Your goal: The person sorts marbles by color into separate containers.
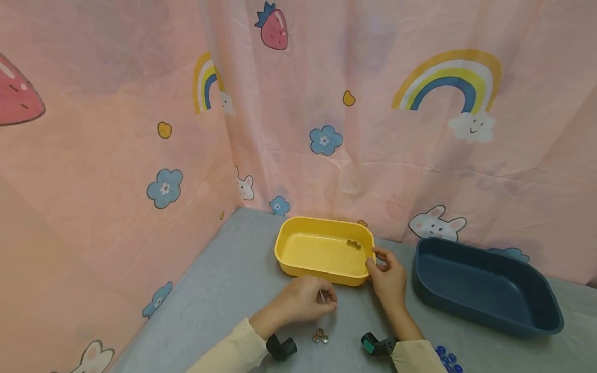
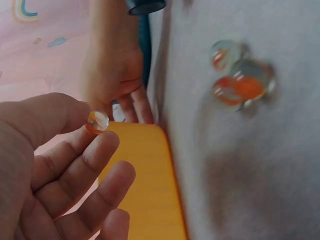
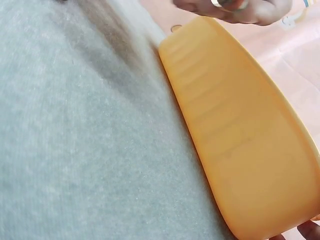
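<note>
My left hand (image 1: 300, 300) is just in front of the yellow tub (image 1: 308, 272), above the table. Between its thumb and fingertips it pinches a clear marble (image 2: 98, 122) with an orange swirl, and its other fingers curl loosely below. At the tub's right end my right hand (image 1: 389, 280) grips the rim, thumb and fingers at the corner. Inside the tub, near that end, lie several small amber-looking marbles (image 1: 354, 244) in a short row. Several clear marbles with orange swirls (image 1: 320, 336) sit clustered on the table below my left hand.
A larger dark blue tub (image 1: 485, 282) stands to the right. Several blue marbles (image 1: 449, 359) lie by the right sleeve at the front edge of view. The grey cloth table (image 1: 224, 290) meets a pink patterned curtain (image 1: 298, 103) at the back and left.
</note>
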Tool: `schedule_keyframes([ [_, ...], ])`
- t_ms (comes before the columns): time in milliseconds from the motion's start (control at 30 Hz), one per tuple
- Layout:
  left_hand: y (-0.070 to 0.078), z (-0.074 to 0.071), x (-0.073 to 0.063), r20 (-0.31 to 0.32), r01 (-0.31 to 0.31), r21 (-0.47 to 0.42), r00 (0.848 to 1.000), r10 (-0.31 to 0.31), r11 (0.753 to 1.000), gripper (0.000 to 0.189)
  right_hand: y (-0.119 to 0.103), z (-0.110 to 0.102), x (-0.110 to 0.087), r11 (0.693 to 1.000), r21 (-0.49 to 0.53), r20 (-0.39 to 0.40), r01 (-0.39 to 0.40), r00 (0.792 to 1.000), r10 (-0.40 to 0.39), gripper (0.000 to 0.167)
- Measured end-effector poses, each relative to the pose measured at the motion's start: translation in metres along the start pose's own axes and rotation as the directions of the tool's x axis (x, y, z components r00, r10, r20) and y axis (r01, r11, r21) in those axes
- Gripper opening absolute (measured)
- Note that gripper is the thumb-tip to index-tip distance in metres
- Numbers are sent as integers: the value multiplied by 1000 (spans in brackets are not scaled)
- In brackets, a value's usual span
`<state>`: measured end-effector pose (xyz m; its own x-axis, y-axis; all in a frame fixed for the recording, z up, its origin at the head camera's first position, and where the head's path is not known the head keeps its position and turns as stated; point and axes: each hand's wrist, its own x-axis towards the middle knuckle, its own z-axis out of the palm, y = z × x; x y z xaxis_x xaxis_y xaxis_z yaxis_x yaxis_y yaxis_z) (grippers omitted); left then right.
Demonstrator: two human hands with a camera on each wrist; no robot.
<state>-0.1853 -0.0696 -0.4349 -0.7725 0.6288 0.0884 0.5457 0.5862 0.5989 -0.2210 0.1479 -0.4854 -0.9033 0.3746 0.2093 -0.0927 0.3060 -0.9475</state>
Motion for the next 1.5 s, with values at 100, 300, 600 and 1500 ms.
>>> schedule_keyframes([
  [100,1,-6,3,-28,-8,-2,1000,8,1000,4,-1,0,0,1000,-1,0,-1,1000,1,30],
  [300,4,-18,12,-112,-10,35,994,14,999,3,-1,-1,0,1000,-11,-7,-7,1000,7,30],
  [600,1,-30,26,-152,22,31,988,-17,999,5,-2,1,0,1000,-17,-12,4,1000,-4,31],
  [1500,-31,-42,80,-133,205,-9,970,-205,979,4,-2,1,1,999,-44,-1,-23,1000,23,31],
])
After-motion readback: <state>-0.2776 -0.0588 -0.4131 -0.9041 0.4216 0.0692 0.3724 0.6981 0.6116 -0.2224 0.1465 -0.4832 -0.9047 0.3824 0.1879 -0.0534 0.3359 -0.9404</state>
